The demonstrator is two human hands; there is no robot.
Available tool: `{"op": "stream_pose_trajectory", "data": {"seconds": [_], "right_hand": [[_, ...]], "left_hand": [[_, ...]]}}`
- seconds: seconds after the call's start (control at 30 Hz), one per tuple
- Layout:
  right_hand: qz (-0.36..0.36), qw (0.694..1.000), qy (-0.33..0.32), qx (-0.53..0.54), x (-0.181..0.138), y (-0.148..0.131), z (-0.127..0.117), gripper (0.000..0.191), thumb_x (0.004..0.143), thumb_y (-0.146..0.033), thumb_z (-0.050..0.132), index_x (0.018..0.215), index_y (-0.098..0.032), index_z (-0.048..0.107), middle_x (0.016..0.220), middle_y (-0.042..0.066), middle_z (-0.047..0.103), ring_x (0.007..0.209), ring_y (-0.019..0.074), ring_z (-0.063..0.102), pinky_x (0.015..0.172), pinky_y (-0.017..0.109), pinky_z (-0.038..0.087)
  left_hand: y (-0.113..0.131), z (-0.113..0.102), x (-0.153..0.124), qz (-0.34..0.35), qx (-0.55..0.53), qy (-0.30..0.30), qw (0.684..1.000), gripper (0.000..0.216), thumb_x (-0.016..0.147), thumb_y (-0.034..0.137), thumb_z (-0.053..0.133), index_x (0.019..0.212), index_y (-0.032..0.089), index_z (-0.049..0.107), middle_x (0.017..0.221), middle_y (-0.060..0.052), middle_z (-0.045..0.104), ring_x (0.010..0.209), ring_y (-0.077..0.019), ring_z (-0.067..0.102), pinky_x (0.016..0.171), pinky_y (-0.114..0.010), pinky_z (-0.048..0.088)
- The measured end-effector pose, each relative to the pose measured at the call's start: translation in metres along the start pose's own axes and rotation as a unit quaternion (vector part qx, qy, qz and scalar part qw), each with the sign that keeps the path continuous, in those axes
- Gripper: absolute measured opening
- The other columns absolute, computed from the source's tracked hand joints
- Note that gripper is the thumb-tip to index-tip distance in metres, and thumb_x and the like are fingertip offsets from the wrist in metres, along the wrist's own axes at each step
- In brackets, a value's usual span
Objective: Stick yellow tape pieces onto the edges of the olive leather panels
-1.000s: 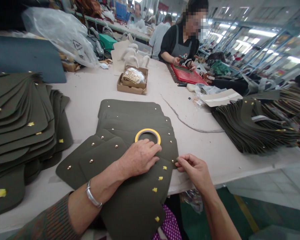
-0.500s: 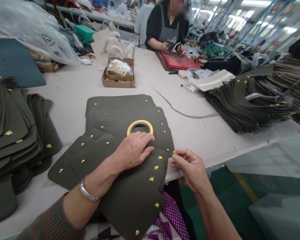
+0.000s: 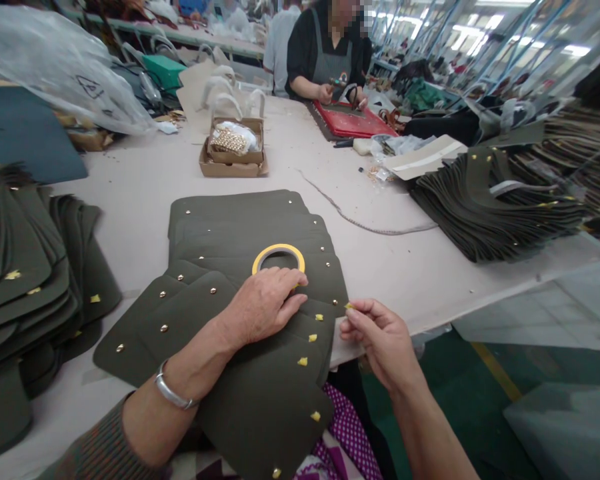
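Note:
A fanned pile of dark olive leather panels with gold studs lies in front of me on the white table. My left hand rests flat on the nearest panels, fingers stretched out, fingertips touching a yellow tape roll. Small yellow tape bits sit on the panels' right edges. My right hand hovers at the pile's right edge, thumb and forefinger pinching a small yellow tape bit.
More olive panels are stacked at left and right. A cardboard box of gold hardware stands behind the pile. A thin cord lies on the table. Another person works on a red piece at the far end.
The view has dropped and shifted slightly. My right hand drew back a little from the panel edge, now holding a yellow tape bit. My left hand stays on the panels.

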State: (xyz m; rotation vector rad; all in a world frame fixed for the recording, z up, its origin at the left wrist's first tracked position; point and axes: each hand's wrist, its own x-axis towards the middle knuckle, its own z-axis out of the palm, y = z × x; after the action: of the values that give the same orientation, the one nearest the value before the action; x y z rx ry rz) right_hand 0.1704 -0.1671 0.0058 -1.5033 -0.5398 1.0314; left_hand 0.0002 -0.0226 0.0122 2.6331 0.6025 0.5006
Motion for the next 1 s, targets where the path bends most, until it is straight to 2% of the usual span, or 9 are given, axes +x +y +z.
{"op": "stream_pose_trajectory", "data": {"seconds": [0.1, 0.27, 0.47, 0.6, 0.83, 0.93, 1.0], "right_hand": [[0.004, 0.999, -0.025, 0.019, -0.002, -0.002, 0.001, 0.033, 0.068, -0.042, 0.077, 0.086, -0.018, 0.063, 0.068, 0.002, 0.069, 0.062, 0.0151, 0.066, 0.061, 0.028, 0.056], [-0.038, 0.996, 0.041, -0.075, 0.011, -0.004, -0.007, 0.037, 0.066, -0.045, 0.077, 0.087, -0.016, 0.067, 0.07, 0.004, 0.07, 0.062, 0.0144, 0.064, 0.062, 0.027, 0.054], [-0.001, 0.978, -0.057, -0.201, 0.026, -0.012, -0.015, 0.037, 0.073, -0.051, 0.069, 0.08, -0.014, 0.067, 0.058, 0.0, 0.062, 0.049, 0.0098, 0.052, 0.047, 0.021, 0.044], [-0.001, 0.966, -0.069, -0.248, 0.029, -0.014, -0.017, 0.035, 0.075, -0.051, 0.067, 0.079, -0.016, 0.067, 0.059, 0.0, 0.061, 0.049, 0.0098, 0.051, 0.045, 0.021, 0.043], [-0.013, 0.967, -0.078, -0.241, 0.029, -0.012, -0.022, 0.032, 0.077, -0.048, 0.066, 0.079, -0.016, 0.068, 0.059, 0.0, 0.062, 0.052, 0.0112, 0.054, 0.049, 0.022, 0.046], [-0.005, 0.961, -0.096, -0.258, 0.031, -0.012, -0.023, 0.03, 0.078, -0.046, 0.064, 0.08, -0.016, 0.069, 0.058, 0.0, 0.061, 0.052, 0.0112, 0.054, 0.049, 0.022, 0.046], [-0.004, 0.954, -0.107, -0.281, 0.032, -0.012, -0.022, 0.028, 0.08, -0.044, 0.062, 0.081, -0.016, 0.069, 0.057, -0.001, 0.06, 0.051, 0.0113, 0.054, 0.048, 0.021, 0.045]], "left_hand": [[0.0, 0.001, -0.001, -0.003, -0.025, 0.01, 1.0, 0.021, 0.091, 0.026, 0.048, 0.111, 0.019, 0.051, 0.102, -0.006, 0.063, 0.097, -0.0195, 0.059, 0.087, -0.034, 0.048], [0.002, 0.0, -0.001, 0.003, -0.022, -0.008, 1.0, 0.02, 0.091, 0.025, 0.048, 0.11, 0.018, 0.05, 0.103, -0.006, 0.062, 0.098, -0.0199, 0.059, 0.087, -0.034, 0.047], [0.004, 0.001, 0.002, 0.012, -0.029, -0.011, 0.999, 0.016, 0.092, 0.024, 0.047, 0.106, 0.019, 0.051, 0.098, -0.006, 0.062, 0.094, -0.0197, 0.058, 0.084, -0.033, 0.047], [0.006, -0.001, 0.002, 0.019, -0.036, -0.018, 0.999, 0.015, 0.091, 0.026, 0.048, 0.104, 0.019, 0.052, 0.097, -0.005, 0.062, 0.091, -0.0192, 0.059, 0.082, -0.033, 0.047], [0.007, -0.003, -0.002, 0.058, -0.072, -0.001, 0.996, 0.013, 0.09, 0.028, 0.052, 0.101, 0.02, 0.054, 0.089, -0.002, 0.064, 0.081, -0.0158, 0.06, 0.075, -0.029, 0.047], [0.004, 0.002, 0.0, 0.045, -0.047, 0.016, 0.998, 0.012, 0.092, 0.023, 0.046, 0.1, 0.02, 0.054, 0.088, -0.003, 0.064, 0.08, -0.0157, 0.06, 0.074, -0.028, 0.048], [0.002, 0.005, 0.001, 0.021, -0.03, 0.018, 0.999, 0.014, 0.093, 0.021, 0.044, 0.103, 0.019, 0.053, 0.091, -0.004, 0.064, 0.086, -0.0171, 0.06, 0.078, -0.03, 0.048]]}}
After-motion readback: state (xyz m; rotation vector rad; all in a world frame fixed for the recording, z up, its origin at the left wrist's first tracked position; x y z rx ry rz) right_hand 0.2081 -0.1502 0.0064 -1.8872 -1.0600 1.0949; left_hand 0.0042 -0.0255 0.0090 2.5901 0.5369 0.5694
